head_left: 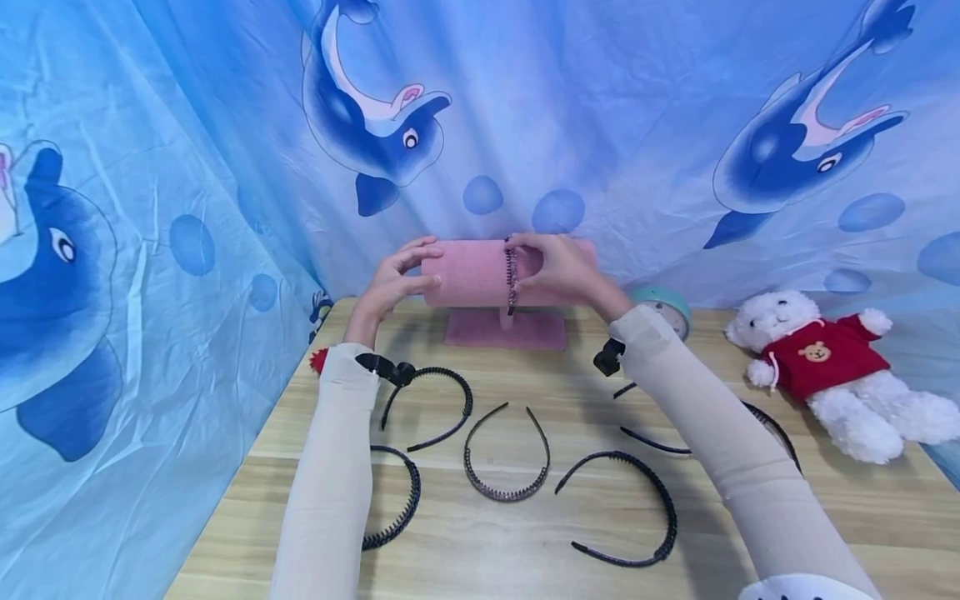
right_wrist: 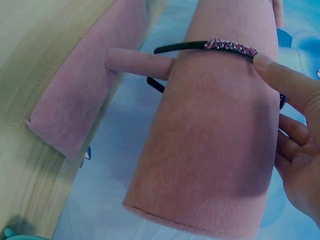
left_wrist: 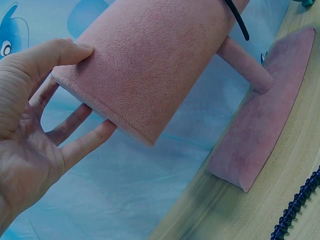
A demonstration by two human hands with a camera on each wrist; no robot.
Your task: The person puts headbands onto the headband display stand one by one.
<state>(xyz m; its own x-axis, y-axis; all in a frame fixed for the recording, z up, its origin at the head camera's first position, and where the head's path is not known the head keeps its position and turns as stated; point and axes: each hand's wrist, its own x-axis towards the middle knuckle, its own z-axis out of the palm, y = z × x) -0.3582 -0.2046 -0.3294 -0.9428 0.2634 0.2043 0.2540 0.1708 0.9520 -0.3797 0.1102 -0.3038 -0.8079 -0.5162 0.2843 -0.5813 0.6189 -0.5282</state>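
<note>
A pink velvety display stand (head_left: 468, 279) has a horizontal roll on a short post over a flat base. At the roll's left end is my left hand (head_left: 392, 282); in the left wrist view its thumb presses the roll's surface and its fingers hold the end rim. A black headband (right_wrist: 232, 46) studded with pink and silver beads sits around the roll near its middle, its ends by the post. My right hand (head_left: 558, 268) holds this headband, thumb on its front side and fingers behind the roll, partly hidden.
Several headbands lie on the wooden table, among them a beaded one (head_left: 507, 494) in the middle and a dark toothed one (head_left: 667, 508) to its right. A round green-rimmed object (head_left: 663, 304) stands behind my right forearm. A white teddy bear (head_left: 813, 358) lies at the right.
</note>
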